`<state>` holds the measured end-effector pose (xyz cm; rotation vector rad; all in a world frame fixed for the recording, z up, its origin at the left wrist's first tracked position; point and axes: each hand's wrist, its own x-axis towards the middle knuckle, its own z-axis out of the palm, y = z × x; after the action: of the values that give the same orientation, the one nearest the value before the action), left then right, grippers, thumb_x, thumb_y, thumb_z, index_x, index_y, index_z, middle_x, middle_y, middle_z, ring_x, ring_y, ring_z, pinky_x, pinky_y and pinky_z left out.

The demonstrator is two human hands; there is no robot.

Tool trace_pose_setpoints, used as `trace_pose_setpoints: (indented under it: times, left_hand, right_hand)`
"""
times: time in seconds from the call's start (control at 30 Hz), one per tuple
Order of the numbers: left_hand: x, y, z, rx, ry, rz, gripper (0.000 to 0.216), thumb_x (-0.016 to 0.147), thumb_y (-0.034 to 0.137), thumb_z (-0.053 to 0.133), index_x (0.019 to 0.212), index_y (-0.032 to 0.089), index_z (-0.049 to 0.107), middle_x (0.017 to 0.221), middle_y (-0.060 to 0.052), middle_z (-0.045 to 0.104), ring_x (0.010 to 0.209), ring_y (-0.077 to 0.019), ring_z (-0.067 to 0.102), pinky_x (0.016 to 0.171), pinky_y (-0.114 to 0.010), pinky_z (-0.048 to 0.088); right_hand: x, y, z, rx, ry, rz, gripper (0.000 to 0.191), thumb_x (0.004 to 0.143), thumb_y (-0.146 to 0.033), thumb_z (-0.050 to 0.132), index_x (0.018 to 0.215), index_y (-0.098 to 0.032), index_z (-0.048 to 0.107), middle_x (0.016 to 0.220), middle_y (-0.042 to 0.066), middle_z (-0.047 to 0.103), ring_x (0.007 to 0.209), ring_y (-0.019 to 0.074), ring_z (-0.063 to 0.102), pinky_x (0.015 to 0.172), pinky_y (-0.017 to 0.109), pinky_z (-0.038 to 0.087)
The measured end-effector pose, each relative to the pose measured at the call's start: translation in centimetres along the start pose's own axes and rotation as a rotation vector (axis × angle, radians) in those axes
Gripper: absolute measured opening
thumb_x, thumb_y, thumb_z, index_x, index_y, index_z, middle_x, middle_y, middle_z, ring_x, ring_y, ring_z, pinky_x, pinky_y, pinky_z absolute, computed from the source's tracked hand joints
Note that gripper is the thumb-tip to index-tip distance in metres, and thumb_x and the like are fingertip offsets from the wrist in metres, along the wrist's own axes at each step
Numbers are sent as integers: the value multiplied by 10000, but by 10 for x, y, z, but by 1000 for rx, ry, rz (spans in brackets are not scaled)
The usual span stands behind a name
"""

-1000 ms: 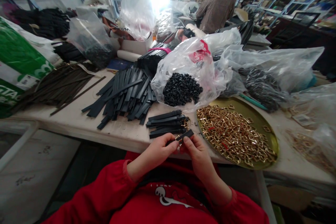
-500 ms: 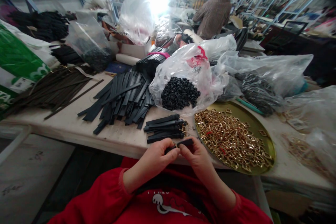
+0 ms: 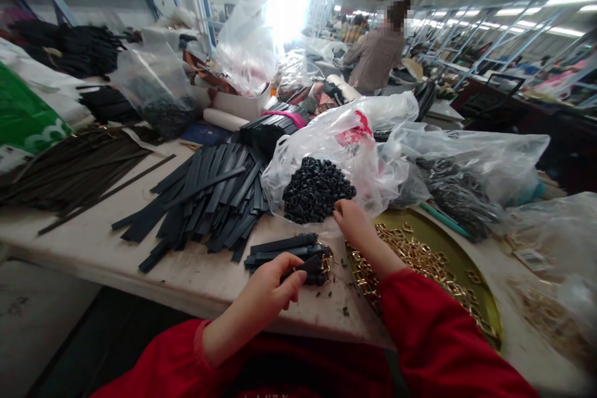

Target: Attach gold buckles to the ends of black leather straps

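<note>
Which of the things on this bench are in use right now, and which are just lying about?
In use:
- left hand pinching a black strap
- right hand at the bag of black loops
- stack of finished straps
- tray of gold buckles

Lying about:
- flat black strips
- green sack
- bag of dark chain

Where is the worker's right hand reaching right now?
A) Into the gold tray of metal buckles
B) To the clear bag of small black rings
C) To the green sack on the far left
B: the right hand has its fingertips at the black rings spilling from the clear bag, while the left hand holds a black strap.
</note>
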<state>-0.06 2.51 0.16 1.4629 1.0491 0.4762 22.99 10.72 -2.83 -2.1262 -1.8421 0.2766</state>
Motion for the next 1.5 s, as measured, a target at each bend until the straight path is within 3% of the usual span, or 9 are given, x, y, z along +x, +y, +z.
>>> trace_pose_setpoints:
  times: [0.13,0.27,0.43,0.57,0.83,0.97,1.1,1.37,1.5]
  left_hand:
    - [7,-4,-4,-39,17,-38,193,800,353,455,865,178,501,518,66,482,435,-86,424,391,-179,330]
    - [12,-7,-5,-97,88,-23,178,801,360,466,819,184,483,495,77,469,392,-69,390,364,-165,300]
    - [11,-1,1,-207,195,67,212,803,392,480,817,181,492,507,77,465,411,-62,411,386,-164,310]
    - [13,5,9,-189,236,111,217,798,390,492,799,173,498,516,71,472,423,-64,432,396,-165,327]
    - [37,9,7,-207,293,133,198,778,366,481,760,170,462,467,81,480,329,-50,391,342,-157,291]
    - [24,0,5,-185,250,97,214,778,384,484,753,173,459,455,81,475,331,-53,391,336,-153,292]
    - [11,-6,13,-182,176,98,203,784,384,471,770,181,462,474,81,467,367,-62,396,347,-155,315]
    - [-8,3,14,67,11,69,198,794,343,453,722,171,515,480,64,470,392,-65,390,371,-167,289]
    - [-14,-1,14,-15,8,128,175,780,244,452,933,169,492,628,39,566,491,-80,470,440,-179,367]
  right_hand:
    - [25,5,13,-21,-27,43,58,717,-155,573,763,-128,597,871,150,625,876,265,577,756,359,389]
    - [8,2,1,95,-13,35,98,740,-205,562,816,-147,582,852,89,613,813,208,562,714,320,400]
    - [-63,-29,-16,1218,-381,161,229,666,-373,673,759,-194,566,683,-22,587,589,110,520,567,245,412]
    - [-92,-50,-13,1560,-498,342,220,650,-338,712,742,-198,570,673,-31,609,549,78,532,541,213,423]
    - [-22,-28,-18,1568,-190,596,168,757,-149,578,618,-183,489,521,-56,557,427,46,483,439,162,389]
    - [-53,-32,-18,1597,-324,538,94,706,-157,647,694,-172,555,620,-26,614,508,60,544,502,179,443]
    - [-97,-44,-15,1685,-509,407,224,633,-261,743,789,-188,600,683,-37,622,580,56,564,559,175,451]
    - [-123,-47,-13,1499,-526,245,203,618,-283,756,728,-171,628,664,-37,576,579,63,483,570,207,378]
    - [-133,-51,-4,1569,-473,290,217,638,-324,734,753,-183,616,696,-28,583,596,81,482,598,236,378]
